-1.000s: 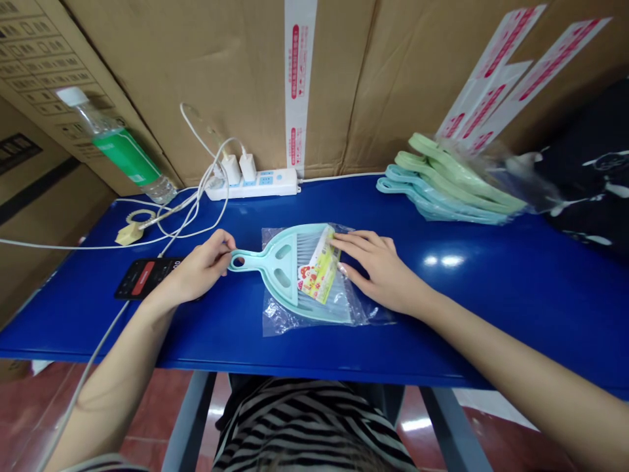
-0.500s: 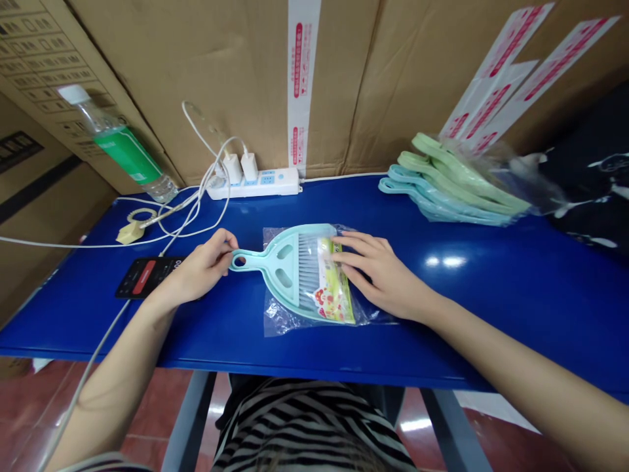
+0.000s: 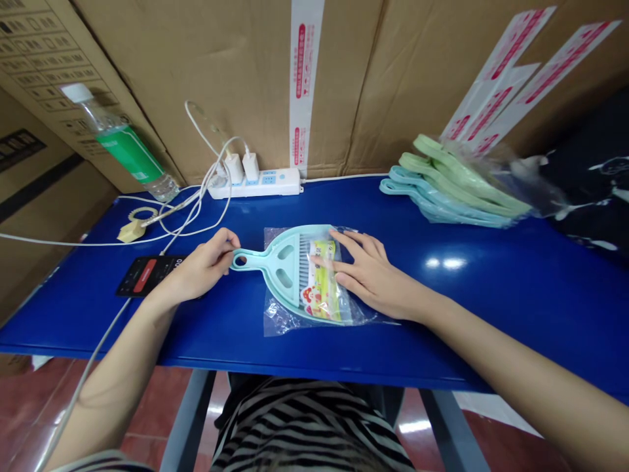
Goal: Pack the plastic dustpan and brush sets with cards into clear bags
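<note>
- Mint-green plastic dustpan (image 3: 289,265) lay flat inside a clear plastic bag (image 3: 278,316) at the middle of the table, its handle sticking out past the bag's left edge.
- Brown cardboard cartons (image 3: 196,85) stood behind a glossy blue table (image 3: 491,314).
- Pile of bagged pale-green and aqua plastic dustpans (image 3: 452,190) lay toward the right end of the table.
- White power strip (image 3: 275,187) sat against the cartons, and a black phone (image 3: 145,275) lay just beside the left wrist.
- Left hand (image 3: 201,265) was clamped on the dustpan's handle, fingers curled beside its hole, and sat about where it had been half a second earlier.
- Right hand (image 3: 376,275) lay open on the bag, fingers spread, not gripping.
- Yellow printed card (image 3: 322,288) had shifted left since the earlier frame, from the pan's right edge to within its outline, beside a grey-bristled brush (image 3: 304,265).
- Right fingertips (image 3: 317,261) had reached farther left across the bag, so they now lay over the card.
</note>
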{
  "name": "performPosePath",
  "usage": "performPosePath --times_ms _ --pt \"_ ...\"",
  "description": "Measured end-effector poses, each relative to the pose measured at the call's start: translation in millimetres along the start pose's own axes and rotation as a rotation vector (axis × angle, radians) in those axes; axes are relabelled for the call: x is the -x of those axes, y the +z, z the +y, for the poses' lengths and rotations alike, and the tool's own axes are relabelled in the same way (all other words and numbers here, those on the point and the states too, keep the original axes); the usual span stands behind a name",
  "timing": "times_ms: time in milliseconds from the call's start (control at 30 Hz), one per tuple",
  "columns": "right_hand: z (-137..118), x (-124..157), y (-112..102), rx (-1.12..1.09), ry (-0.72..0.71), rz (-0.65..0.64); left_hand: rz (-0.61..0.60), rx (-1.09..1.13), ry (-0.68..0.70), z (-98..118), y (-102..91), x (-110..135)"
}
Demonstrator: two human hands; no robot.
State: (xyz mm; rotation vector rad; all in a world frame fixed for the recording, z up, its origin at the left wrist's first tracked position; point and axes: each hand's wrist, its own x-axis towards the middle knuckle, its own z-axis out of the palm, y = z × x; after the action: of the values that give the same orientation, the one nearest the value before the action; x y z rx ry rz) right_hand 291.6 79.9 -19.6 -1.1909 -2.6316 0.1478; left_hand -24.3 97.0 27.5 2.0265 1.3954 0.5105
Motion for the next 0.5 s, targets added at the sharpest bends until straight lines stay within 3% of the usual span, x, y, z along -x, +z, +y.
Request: performPosePath --times_ms 233,500 --pt "3.0 0.1 5.1 0.017 0.023 0.11 -0.001 -0.011 0.019 -1.1 0.6 -0.8" --pt "2.7 -5.1 2.2 0.007 0.038 0.021 -0.003 -0.011 0.052 -4.0 1.0 -2.5"
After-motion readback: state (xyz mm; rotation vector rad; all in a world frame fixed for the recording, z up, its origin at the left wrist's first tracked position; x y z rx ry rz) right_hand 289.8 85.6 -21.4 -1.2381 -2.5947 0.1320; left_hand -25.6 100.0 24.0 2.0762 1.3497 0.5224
